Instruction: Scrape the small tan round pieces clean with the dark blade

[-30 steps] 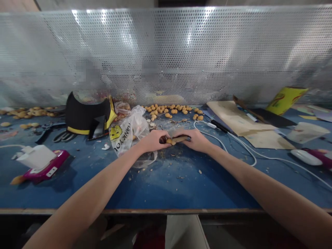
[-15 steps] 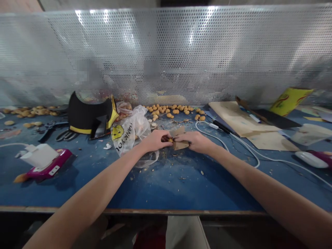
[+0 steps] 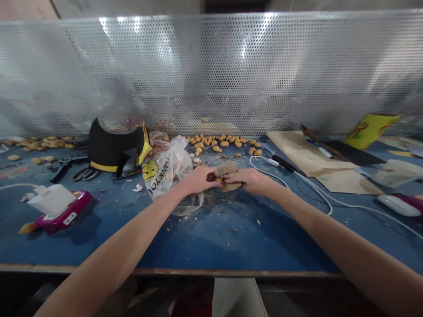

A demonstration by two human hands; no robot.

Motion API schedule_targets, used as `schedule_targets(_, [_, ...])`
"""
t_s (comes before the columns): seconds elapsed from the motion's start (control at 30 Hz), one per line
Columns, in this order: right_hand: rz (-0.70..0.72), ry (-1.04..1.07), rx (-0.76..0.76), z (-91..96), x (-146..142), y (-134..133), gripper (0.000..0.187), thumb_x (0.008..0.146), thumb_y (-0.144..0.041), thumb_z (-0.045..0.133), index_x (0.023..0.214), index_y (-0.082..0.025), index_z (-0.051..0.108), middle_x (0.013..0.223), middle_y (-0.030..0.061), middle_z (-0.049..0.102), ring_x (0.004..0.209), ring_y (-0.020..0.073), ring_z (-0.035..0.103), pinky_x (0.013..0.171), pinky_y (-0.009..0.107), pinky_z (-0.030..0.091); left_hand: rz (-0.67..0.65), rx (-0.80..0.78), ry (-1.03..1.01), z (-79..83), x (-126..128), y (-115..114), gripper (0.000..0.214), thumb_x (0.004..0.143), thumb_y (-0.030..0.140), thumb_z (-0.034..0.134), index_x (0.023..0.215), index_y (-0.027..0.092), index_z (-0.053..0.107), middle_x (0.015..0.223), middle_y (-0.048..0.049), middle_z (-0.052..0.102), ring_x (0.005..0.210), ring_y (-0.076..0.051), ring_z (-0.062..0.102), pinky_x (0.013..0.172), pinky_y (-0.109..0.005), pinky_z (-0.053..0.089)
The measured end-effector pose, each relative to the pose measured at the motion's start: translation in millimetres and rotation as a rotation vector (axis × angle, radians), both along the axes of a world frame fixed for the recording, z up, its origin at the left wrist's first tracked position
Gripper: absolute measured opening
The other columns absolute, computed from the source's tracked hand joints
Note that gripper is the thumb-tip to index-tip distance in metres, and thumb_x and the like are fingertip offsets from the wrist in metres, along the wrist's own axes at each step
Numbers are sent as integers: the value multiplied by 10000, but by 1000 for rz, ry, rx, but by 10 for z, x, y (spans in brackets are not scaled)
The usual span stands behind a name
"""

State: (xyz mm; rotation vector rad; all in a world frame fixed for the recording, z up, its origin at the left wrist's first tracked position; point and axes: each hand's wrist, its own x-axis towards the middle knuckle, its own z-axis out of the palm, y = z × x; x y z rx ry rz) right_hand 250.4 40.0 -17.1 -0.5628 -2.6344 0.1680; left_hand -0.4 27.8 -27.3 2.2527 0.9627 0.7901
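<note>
The person is gripping a piece of brown cardboard (image 3: 229, 169) between both hands, just above a blue workbench (image 3: 198, 246). The left hand (image 3: 200, 180) is closed around the cardboard's left edge and a small dark lump (image 3: 210, 177), though the view is too poor to say what that lump is. The right hand (image 3: 251, 181) is pressing closed on the cardboard's other side. A white plastic bag (image 3: 167, 174) is lying just beside the left hand, with small tan nuts (image 3: 224, 143) spreading beyond it.
</note>
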Motion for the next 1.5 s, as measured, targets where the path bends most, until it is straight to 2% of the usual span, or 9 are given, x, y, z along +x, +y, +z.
schedule_targets(0.2, [-8, 3, 3, 1, -13, -8, 462, 782, -14, 531, 1133, -252, 715, 1181, 23, 709, 1038, 202, 687, 903, 328, 530, -3, 2, 1, 18, 5, -11, 197, 798, 338, 696, 902, 182, 633, 785, -23, 700, 729, -160, 664, 697, -297, 511])
schedule_targets(0.57, [2, -17, 49, 61, -38, -27, 502, 768, 20, 501, 1130, -251, 720, 1129, 16, 732, 943, 186, 702, 829, 296, 527, -7, -4, 22, 55, 15, -13, 208, 786, 341, 706, 884, 174, 630, 769, -19, 696, 722, -159, 657, 679, -280, 497])
schedule_targets(0.77, [-97, -129, -16, 142, -18, -45, 540, 736, 51, 499, 1091, -277, 742, 1013, -18, 765, 863, 148, 712, 793, 234, 512, -19, -21, 33, 73, 15, -34, 220, 789, 344, 706, 908, 174, 630, 831, -31, 714, 772, -166, 672, 708, -278, 498])
schedule_targets(0.97, [-114, -69, -38, 87, -67, -55, 536, 752, 36, 484, 1138, -251, 721, 1058, 2, 754, 940, 151, 703, 838, 244, 509, -2, -7, 54, 66, 11, -37, 177, 811, 303, 673, 923, 175, 626, 845, -33, 711, 785, -167, 671, 733, -293, 500])
schedule_targets(1.07, [-110, -41, -73, 111, -80, -70, 484, 757, 12, 502, 1093, -243, 738, 1001, 12, 765, 890, 154, 712, 825, 256, 521, -19, 4, 83, 54, 16, -41, 182, 840, 307, 643, 959, 174, 607, 872, -39, 705, 795, -163, 667, 739, -294, 507])
schedule_targets(1.17, [-125, 25, -151, 166, -35, -97, 354, 814, -85, 553, 1045, -270, 749, 951, -2, 771, 847, 158, 720, 812, 270, 536, -15, 124, 191, 47, 33, -73, 254, 863, 367, 627, 1020, 174, 575, 939, -67, 679, 848, -191, 651, 746, -321, 513])
schedule_targets(1.27, [-242, 246, -276, 182, -12, -126, 223, 877, -244, 580, 1031, -234, 741, 883, 28, 770, 796, 180, 729, 764, 297, 564, -6, 282, 266, 53, 65, -118, 259, 912, 354, 554, 1089, 167, 520, 1009, -99, 632, 880, -212, 625, 766, -351, 513])
schedule_targets(1.4, [-417, 576, -494, 137, -104, -156, 272, 881, -390, 594, 982, -156, 690, 648, 37, 720, 582, 191, 703, 590, 297, 566, 17, 460, 88, 99, 118, -171, 247, 957, 301, 471, 1167, 173, 449, 1138, -125, 558, 1029, -214, 582, 907, -373, 491])
schedule_targets(1.5, [-459, 615, -552, 120, -218, -208, 275, 876, -431, 600, 842, -159, 631, 452, -24, 598, 374, 157, 590, 396, 242, 437, 58, 548, -23, 128, 140, -195, 256, 958, 280, 467, 1185, 167, 430, 1159, -132, 542, 1130, -228, 540, 991, -395, 454])
